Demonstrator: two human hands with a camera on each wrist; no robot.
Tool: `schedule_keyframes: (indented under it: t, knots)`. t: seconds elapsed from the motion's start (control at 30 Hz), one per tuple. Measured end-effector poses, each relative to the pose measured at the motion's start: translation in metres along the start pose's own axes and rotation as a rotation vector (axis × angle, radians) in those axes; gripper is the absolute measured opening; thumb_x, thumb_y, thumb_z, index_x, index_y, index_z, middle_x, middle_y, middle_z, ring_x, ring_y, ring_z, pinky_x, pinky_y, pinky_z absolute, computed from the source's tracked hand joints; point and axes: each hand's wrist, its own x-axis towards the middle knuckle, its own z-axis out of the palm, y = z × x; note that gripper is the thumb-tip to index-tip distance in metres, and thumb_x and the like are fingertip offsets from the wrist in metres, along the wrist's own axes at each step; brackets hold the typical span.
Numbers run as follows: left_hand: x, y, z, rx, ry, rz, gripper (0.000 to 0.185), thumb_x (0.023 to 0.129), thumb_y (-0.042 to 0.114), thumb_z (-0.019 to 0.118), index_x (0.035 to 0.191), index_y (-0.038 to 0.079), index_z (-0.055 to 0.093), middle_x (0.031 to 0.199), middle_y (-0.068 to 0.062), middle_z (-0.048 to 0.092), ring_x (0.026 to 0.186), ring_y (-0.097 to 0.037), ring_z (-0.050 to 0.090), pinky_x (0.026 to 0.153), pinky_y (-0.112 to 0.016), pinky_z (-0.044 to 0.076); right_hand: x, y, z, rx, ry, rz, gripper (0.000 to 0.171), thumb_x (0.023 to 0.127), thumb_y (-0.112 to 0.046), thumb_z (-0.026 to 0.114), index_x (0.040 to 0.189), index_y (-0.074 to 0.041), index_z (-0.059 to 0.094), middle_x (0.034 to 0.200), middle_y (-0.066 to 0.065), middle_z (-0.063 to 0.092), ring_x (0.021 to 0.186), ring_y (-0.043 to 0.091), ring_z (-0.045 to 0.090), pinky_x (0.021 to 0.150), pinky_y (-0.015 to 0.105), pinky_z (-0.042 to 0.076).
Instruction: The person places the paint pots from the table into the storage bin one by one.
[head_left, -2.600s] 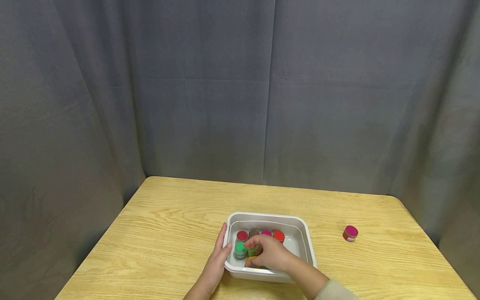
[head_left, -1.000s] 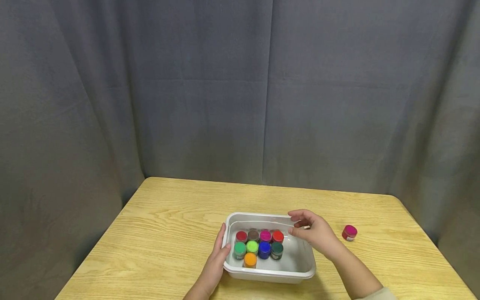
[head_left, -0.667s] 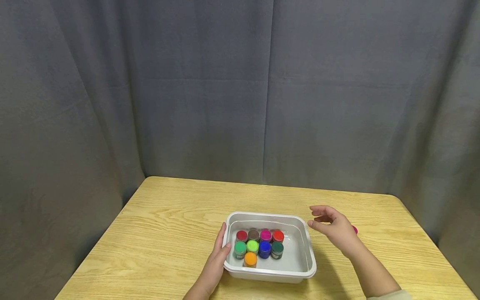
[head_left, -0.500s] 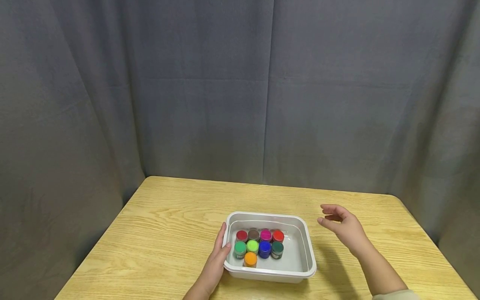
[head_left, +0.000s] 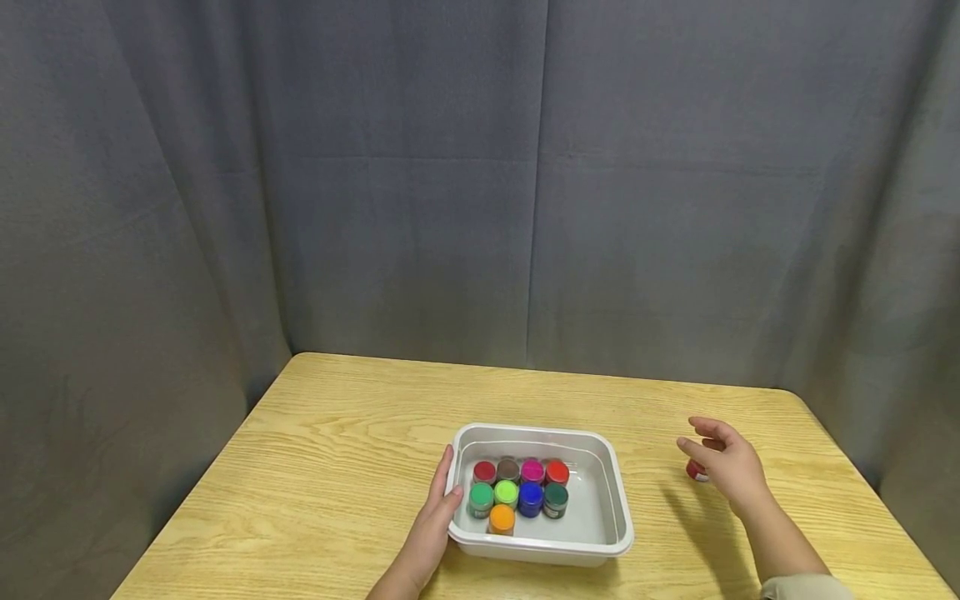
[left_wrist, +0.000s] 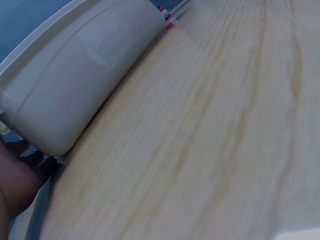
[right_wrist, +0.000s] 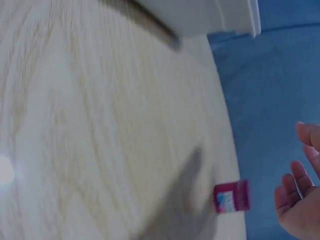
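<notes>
A white plastic tub [head_left: 617,500] stands on the wooden table and holds several small paint jars [head_left: 519,492] with coloured lids, packed in rows at its left. My left hand [head_left: 438,504] lies against the tub's left wall with straight fingers, thumb on the rim; the left wrist view shows that wall [left_wrist: 75,85] close up. A lone magenta-lidded jar [head_left: 694,472] stands on the table right of the tub. My right hand [head_left: 708,450] hovers just over it with its fingers spread, partly hiding it. In the right wrist view the jar [right_wrist: 231,196] stands apart from my fingers [right_wrist: 295,192].
The wooden table [head_left: 345,450] is boxed in by grey curtains [head_left: 480,183] at the back and both sides. Its right edge runs close behind the lone jar. The tub's corner [right_wrist: 220,17] shows at the top of the right wrist view.
My right hand left the tub, where it was among the jars, and swept right across the table to the lone magenta jar. The left hand and the tub stayed put.
</notes>
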Motion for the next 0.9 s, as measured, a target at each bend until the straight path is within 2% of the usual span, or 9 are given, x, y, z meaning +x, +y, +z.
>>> schedule_keyframes:
  t: [0.13, 0.2, 0.27, 0.33, 0.47, 0.67, 0.9]
  knots:
    - [0.0, 0.0, 0.0, 0.001, -0.002, 0.004, 0.059, 0.105, 0.025, 0.034, 0.159, 0.027, 0.011, 0.167, -0.01, 0.005, 0.151, -0.043, 0.002, 0.114, -0.072, 0.0, 0.003, 0.011, -0.004, 0.006, 0.012, 0.031, 0.069, 0.097, -0.037, 0.058, 0.148, 0.002, 0.031, 0.153, 0.027, 0.026, 0.137, 0.044, 0.028, 0.097, 0.037, 0.05]
    - [0.0, 0.0, 0.0, 0.001, -0.003, 0.007, 0.059, 0.105, 0.024, 0.034, 0.159, 0.026, 0.011, 0.167, -0.011, 0.004, 0.151, -0.042, 0.002, 0.115, -0.072, 0.0, 0.005, 0.016, -0.006, 0.016, 0.006, 0.045, 0.071, 0.098, -0.038, 0.057, 0.149, 0.003, 0.028, 0.155, 0.028, 0.021, 0.141, 0.047, 0.021, 0.106, 0.052, 0.042]
    - [0.0, 0.0, 0.0, 0.001, -0.004, 0.007, 0.059, 0.105, 0.024, 0.034, 0.159, 0.026, 0.01, 0.167, -0.011, 0.004, 0.151, -0.042, 0.002, 0.115, -0.071, 0.0, 0.006, 0.021, -0.007, 0.033, -0.004, 0.062, 0.073, 0.098, -0.038, 0.057, 0.15, 0.002, 0.025, 0.157, 0.029, 0.017, 0.144, 0.048, 0.016, 0.112, 0.061, 0.032]
    - [0.0, 0.0, 0.0, -0.001, -0.006, 0.008, 0.059, 0.105, 0.024, 0.034, 0.159, 0.025, 0.01, 0.167, -0.011, 0.004, 0.151, -0.042, 0.001, 0.115, -0.071, -0.001, 0.008, 0.026, -0.008, 0.037, -0.012, 0.078, 0.075, 0.098, -0.038, 0.056, 0.151, 0.002, 0.023, 0.159, 0.029, 0.014, 0.145, 0.049, 0.012, 0.114, 0.063, 0.028]
    - [0.0, 0.001, 0.0, -0.011, -0.013, 0.009, 0.059, 0.105, 0.024, 0.034, 0.159, 0.024, 0.009, 0.167, -0.011, 0.003, 0.151, -0.042, 0.0, 0.116, -0.07, -0.002, 0.011, 0.035, -0.007, 0.027, -0.015, 0.097, 0.075, 0.098, -0.039, 0.056, 0.152, 0.001, 0.022, 0.159, 0.03, 0.013, 0.144, 0.051, 0.013, 0.114, 0.063, 0.028]
    - [0.001, 0.0, -0.001, -0.023, -0.017, 0.017, 0.059, 0.105, 0.022, 0.033, 0.159, 0.022, 0.009, 0.166, -0.012, 0.002, 0.151, -0.042, -0.001, 0.116, -0.069, -0.003, 0.015, 0.045, -0.005, 0.022, -0.016, 0.105, 0.076, 0.098, -0.038, 0.056, 0.152, 0.002, 0.022, 0.157, 0.032, 0.015, 0.142, 0.053, 0.019, 0.115, 0.061, 0.03]
    - [0.001, 0.0, -0.001, -0.021, -0.024, 0.014, 0.059, 0.106, 0.023, 0.033, 0.159, 0.023, 0.008, 0.166, -0.012, 0.001, 0.152, -0.041, -0.002, 0.117, -0.068, -0.003, 0.018, 0.052, -0.001, 0.008, 0.016, 0.116, 0.074, 0.098, -0.033, 0.057, 0.15, 0.006, 0.023, 0.15, 0.036, 0.026, 0.136, 0.051, 0.031, 0.111, 0.057, 0.037]
